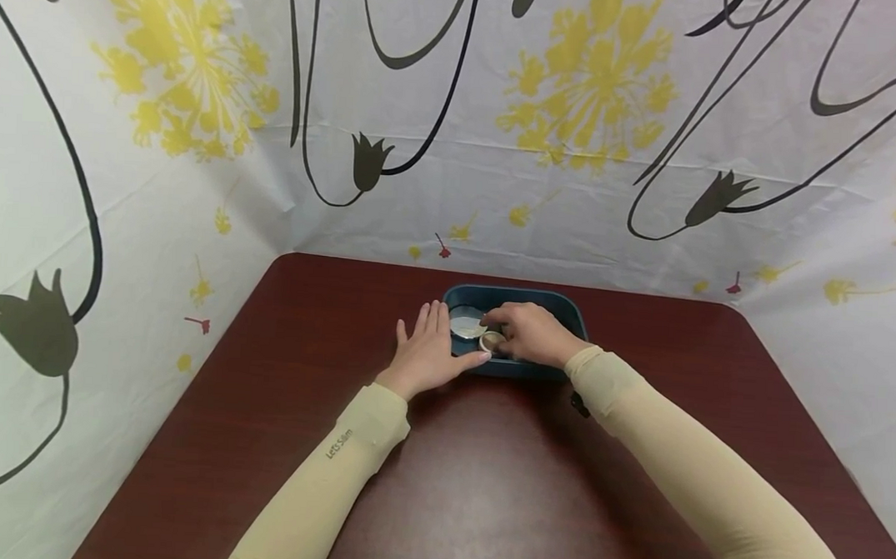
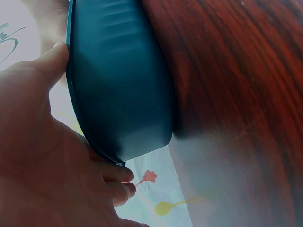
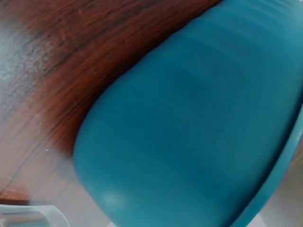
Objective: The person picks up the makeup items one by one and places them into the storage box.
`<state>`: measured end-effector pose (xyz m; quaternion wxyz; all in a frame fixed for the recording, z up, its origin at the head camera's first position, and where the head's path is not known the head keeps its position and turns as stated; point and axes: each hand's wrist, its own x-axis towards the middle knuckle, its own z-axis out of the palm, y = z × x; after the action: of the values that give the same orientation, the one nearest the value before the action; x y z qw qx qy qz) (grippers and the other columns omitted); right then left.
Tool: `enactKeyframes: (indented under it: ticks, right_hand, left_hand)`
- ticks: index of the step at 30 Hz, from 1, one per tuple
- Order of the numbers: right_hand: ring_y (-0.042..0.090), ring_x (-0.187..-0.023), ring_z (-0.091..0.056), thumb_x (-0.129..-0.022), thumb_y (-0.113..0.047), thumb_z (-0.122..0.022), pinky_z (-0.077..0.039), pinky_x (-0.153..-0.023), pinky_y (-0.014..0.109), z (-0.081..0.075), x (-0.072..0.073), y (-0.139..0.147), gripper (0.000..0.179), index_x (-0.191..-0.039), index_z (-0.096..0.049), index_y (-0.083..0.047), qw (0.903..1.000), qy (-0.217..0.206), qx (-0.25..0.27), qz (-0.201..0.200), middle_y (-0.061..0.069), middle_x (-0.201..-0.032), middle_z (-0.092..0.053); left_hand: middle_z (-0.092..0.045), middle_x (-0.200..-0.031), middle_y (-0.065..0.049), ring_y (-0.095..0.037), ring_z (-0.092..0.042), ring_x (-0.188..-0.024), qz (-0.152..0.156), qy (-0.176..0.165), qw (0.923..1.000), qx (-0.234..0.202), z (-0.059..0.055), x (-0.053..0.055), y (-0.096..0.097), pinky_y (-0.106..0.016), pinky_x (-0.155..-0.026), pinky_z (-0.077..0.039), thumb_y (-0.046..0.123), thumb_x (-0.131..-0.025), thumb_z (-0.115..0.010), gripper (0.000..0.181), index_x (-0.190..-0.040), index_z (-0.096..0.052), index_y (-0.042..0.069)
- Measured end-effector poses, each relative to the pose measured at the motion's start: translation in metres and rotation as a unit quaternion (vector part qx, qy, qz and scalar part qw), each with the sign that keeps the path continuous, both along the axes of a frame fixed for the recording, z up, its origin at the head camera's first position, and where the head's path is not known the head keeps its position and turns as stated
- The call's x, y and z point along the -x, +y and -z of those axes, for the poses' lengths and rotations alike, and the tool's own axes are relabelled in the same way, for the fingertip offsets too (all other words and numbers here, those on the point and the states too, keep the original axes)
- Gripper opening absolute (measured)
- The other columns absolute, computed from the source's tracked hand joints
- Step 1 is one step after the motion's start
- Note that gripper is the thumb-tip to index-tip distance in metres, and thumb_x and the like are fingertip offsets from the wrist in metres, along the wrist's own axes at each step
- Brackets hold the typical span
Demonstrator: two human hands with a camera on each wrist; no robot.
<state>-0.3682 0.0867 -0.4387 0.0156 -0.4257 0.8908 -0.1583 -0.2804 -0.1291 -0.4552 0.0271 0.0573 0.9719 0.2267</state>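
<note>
A dark teal plastic bin stands near the table's far edge. My left hand rests against its left side, fingers straight, with the thumb along the near rim; the left wrist view shows this hand touching the rim. My right hand reaches into the bin with bent fingers. Its thumb and fingers hold a small, round, white-rimmed roll with a tan middle. A larger clear round thing lies beside it inside the bin. Only the bin's outer wall fills most of the right wrist view; that hand is hidden there.
The bin stands on a dark red-brown wooden table. A white patterned cloth hangs behind the table and along its sides. A clear plastic edge shows in the right wrist view's lower left corner.
</note>
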Motion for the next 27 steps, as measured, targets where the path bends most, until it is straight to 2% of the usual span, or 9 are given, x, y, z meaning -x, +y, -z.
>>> enactKeyframes:
  ticks: [4, 11, 18, 27]
  right_hand:
    - [0.017, -0.082, -0.065, -0.092, -0.018, -0.075, -0.056, -0.078, 0.039, -0.003, -0.003, 0.005, 0.035, -0.126, -0.071, -0.014, 0.9998, -0.006, 0.013, 0.015, 0.008, -0.109, -0.069]
    - [0.027, -0.099, -0.067, -0.093, -0.019, -0.072, -0.054, -0.088, 0.047, -0.007, -0.009, 0.013, 0.034, -0.127, -0.070, -0.016, 0.9991, -0.002, 0.030, 0.031, 0.008, -0.118, -0.068]
    - [0.026, -0.101, -0.067, -0.094, -0.017, -0.072, -0.054, -0.087, 0.047, -0.010, -0.015, 0.020, 0.032, -0.126, -0.071, -0.015, 0.9977, 0.023, 0.060, 0.023, 0.005, -0.117, -0.067]
    - [0.025, -0.106, -0.065, -0.092, -0.016, -0.075, -0.054, -0.089, 0.047, -0.010, -0.032, 0.039, 0.035, -0.126, -0.070, -0.023, 0.9937, 0.045, 0.099, 0.024, 0.002, -0.119, -0.067]
  left_hand:
    - [-0.005, -0.168, -0.013, -0.029, 0.001, -0.154, 0.001, 0.001, 1.0000, -0.007, 0.000, 0.000, -0.001, -0.065, -0.115, 0.003, 0.086, -0.081, -0.048, 0.122, -0.162, -0.007, 0.005]
    - [-0.004, -0.168, -0.013, -0.029, 0.001, -0.154, 0.001, 0.002, 1.0000, 0.002, -0.001, -0.001, -0.001, -0.065, -0.116, 0.000, 0.087, -0.081, -0.046, 0.122, -0.162, -0.006, 0.005]
    - [-0.005, -0.168, -0.013, -0.029, 0.000, -0.154, 0.001, 0.001, 1.0000, 0.004, -0.001, -0.001, -0.001, -0.065, -0.115, 0.001, 0.086, -0.082, -0.047, 0.121, -0.162, -0.007, 0.005]
    - [-0.006, -0.168, -0.014, -0.029, 0.000, -0.154, 0.000, 0.002, 1.0000, 0.005, -0.003, -0.001, 0.000, -0.065, -0.116, 0.000, 0.086, -0.082, -0.047, 0.121, -0.162, -0.007, 0.004]
